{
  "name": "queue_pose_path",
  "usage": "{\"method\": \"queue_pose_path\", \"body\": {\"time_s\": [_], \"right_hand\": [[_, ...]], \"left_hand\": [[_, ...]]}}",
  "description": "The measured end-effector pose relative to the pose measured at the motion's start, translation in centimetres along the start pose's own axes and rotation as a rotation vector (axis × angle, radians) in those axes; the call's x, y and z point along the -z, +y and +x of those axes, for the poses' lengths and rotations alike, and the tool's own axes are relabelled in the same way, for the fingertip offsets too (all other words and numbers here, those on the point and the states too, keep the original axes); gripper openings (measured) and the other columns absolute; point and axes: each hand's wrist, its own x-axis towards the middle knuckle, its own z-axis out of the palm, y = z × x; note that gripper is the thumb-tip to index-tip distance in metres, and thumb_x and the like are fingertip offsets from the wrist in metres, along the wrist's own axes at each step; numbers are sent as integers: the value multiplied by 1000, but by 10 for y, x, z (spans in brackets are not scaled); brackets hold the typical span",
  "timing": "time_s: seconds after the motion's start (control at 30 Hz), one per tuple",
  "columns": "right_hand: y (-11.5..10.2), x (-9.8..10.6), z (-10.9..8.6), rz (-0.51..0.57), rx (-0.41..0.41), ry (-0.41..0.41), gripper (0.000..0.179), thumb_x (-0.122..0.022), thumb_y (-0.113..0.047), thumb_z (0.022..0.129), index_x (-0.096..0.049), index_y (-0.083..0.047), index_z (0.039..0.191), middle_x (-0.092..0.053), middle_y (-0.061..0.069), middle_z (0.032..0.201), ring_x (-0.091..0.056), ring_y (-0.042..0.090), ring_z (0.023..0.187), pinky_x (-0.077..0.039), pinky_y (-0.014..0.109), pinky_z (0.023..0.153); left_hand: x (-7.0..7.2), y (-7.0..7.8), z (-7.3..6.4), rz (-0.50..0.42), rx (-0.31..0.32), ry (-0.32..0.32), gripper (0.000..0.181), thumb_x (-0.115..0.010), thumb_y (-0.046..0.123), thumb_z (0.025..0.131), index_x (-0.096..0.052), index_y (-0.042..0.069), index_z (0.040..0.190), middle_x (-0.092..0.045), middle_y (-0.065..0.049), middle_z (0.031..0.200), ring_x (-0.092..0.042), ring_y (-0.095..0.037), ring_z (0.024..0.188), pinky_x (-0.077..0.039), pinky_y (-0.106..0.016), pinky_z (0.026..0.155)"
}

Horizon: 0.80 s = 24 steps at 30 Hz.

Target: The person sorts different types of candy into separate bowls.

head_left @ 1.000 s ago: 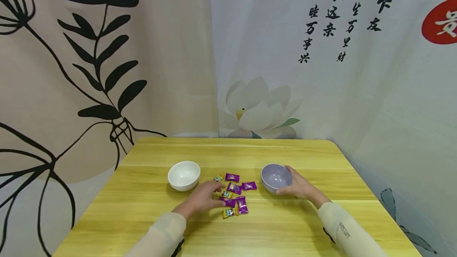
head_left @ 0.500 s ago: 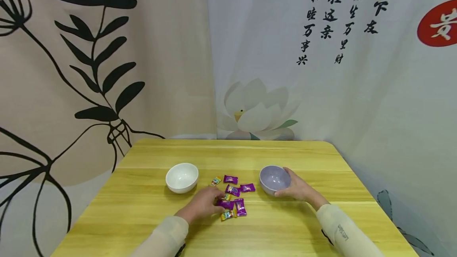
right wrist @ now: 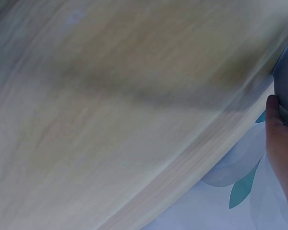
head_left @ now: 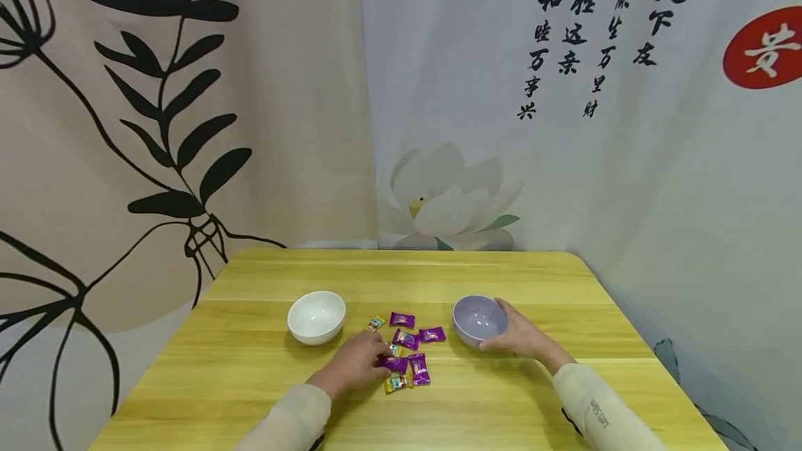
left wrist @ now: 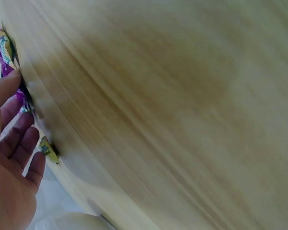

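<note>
My left hand point(head_left: 352, 366) reaches low over the candies, thumb and index finger on either side of one end of a purple-wrapped candy point(head_left: 396, 365). In the left wrist view its thumb and bent fingers point(left wrist: 20, 146) come around the purple wrapper point(left wrist: 20, 97), the other fingers half curled. A yellow-wrapped candy point(head_left: 395, 350) is partly covered by the fingertips. My right hand point(head_left: 523, 335) grips the right side of a lavender bowl point(head_left: 474, 319), which stands upright with no contents showing. In the right wrist view, only the thumb and part of the bowl point(right wrist: 285, 76) appear.
A white bowl point(head_left: 316, 319) stands left of the candies. Around my left hand lie more purple candies point(head_left: 431, 334) and yellow ones point(head_left: 397, 383), between the two bowls. The wooden table point(head_left: 489, 409) ends at a printed cloth backdrop point(head_left: 307, 124).
My left thumb and index finger have drawn closer together around the purple candy. The right hand keeps its grip on the lavender bowl. The head view has tilted up slightly.
</note>
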Motion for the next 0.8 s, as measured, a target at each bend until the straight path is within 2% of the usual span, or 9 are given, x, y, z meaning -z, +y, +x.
{"method": "queue_pose_path", "body": {"time_s": [0.37, 0.57, 0.7, 0.8], "right_hand": [[3, 0, 0, 8, 23, 14, 123, -93, -34, 67, -17, 11, 151, -36, 34, 147, -43, 45, 129, -33, 60, 107], [2, -2, -2, 8, 7, 22, 123, -93, -34, 66, -17, 11, 152, -35, 34, 147, -44, 45, 128, -32, 60, 107], [2, -3, -1, 18, 3, 25, 122, -93, -33, 66, -18, 10, 152, -36, 32, 147, -44, 44, 129, -32, 59, 108], [1, -3, -1, 17, 12, 31, 122, -94, -33, 66, -19, 10, 152, -38, 32, 146, -45, 43, 128, -33, 59, 108]], "left_hand": [[-3, -1, -1, -21, 16, 48, 22, -79, 33, 80, -73, 16, 93, -58, 10, 89, -55, -13, 89, -46, -43, 92], [-2, -1, 2, -99, 67, 43, 24, -78, 34, 80, -72, 17, 95, -61, 9, 91, -56, -13, 89, -46, -45, 92], [2, 0, 8, -151, 103, 47, 24, -78, 32, 80, -71, 16, 96, -61, 10, 88, -56, -13, 87, -46, -44, 87], [5, 0, 16, -142, 105, 76, 23, -77, 32, 80, -72, 16, 95, -61, 10, 87, -57, -14, 85, -46, -44, 85]]}}
